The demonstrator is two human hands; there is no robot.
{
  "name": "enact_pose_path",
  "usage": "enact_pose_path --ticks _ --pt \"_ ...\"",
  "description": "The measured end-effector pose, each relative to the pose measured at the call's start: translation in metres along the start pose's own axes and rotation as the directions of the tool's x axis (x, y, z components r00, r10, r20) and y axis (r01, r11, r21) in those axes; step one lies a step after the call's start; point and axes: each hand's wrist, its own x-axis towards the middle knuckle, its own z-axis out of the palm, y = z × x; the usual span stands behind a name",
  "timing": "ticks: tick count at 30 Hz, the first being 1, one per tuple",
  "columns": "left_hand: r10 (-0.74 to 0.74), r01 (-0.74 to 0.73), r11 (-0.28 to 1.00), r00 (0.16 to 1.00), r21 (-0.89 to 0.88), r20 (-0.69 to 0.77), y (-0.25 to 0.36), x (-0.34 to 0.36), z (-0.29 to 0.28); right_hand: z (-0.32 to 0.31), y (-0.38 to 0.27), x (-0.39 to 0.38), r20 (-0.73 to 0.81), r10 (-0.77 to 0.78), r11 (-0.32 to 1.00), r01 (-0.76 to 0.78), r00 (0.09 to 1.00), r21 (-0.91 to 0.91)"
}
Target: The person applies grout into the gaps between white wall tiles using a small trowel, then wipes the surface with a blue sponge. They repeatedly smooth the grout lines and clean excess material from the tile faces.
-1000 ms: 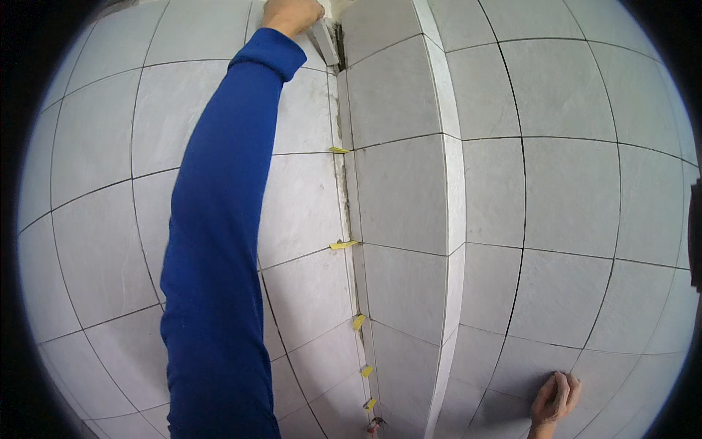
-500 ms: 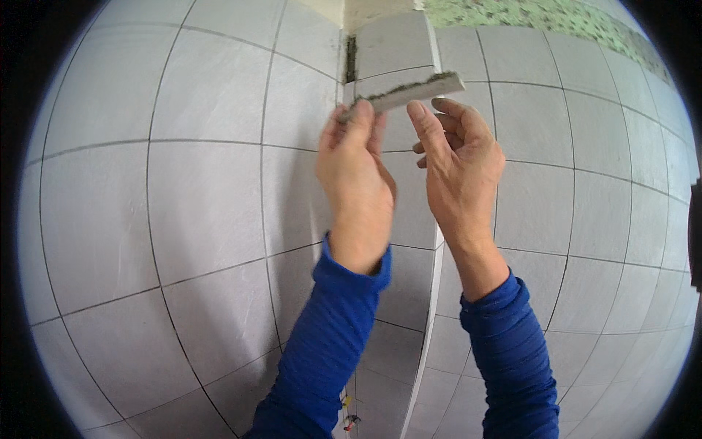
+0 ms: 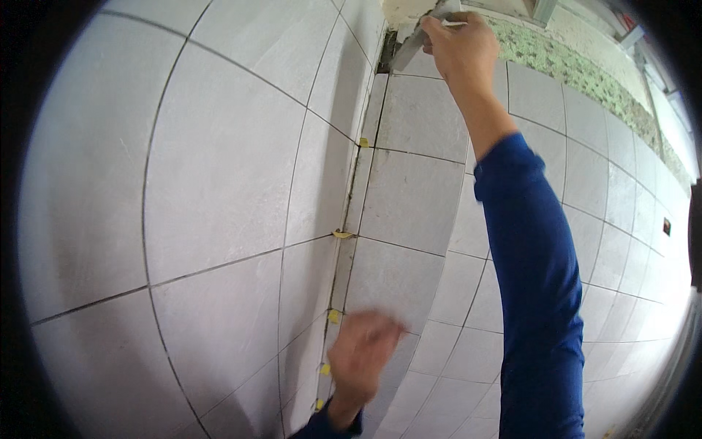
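Tile strip, narrow and pale grey, was at the top of the head view, slanted, with its lower end beside a dark gap in the wall corner. Whether that end touched the wall could not be told. The right hand held the strip from its right side, thumb and fingers closed narrowly on it. The right arm reached up in a blue sleeve, cuff pushed back from the wrist.

The left hand was low in the view, in front of the tiled face just right of the corner. It was blurred, so I could not tell how wide its fingers stood or whether they held anything.

Below the gap, a line of narrow cut pieces ran down the corner. Small yellow wedges sat along it at intervals, the lower ones near the left hand. Large grey tiles with dark joints covered the left wall, part of it in shadow. Tiles also covered the right wall, beneath a green band with dark spots. A small dark opening showed at far right.
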Motion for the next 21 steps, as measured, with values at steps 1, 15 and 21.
enact_pose_path --ticks 1,15,21 --pt "0.197 -0.274 0.888 0.953 0.370 0.231 -0.001 -0.029 -0.028 0.015 0.002 0.013 -0.007 0.038 0.998 -0.039 0.999 -0.045" --pt "-0.636 0.566 0.771 0.711 0.293 0.299 0.033 -0.107 -0.136 0.108 0.057 0.068 0.114 -0.255 0.788 0.274 0.960 -0.551" --pt "-0.792 0.716 0.608 0.576 0.343 0.202 0.047 -0.094 -0.132 0.115 0.064 0.071 0.214 -0.180 0.743 0.275 0.960 -0.610"
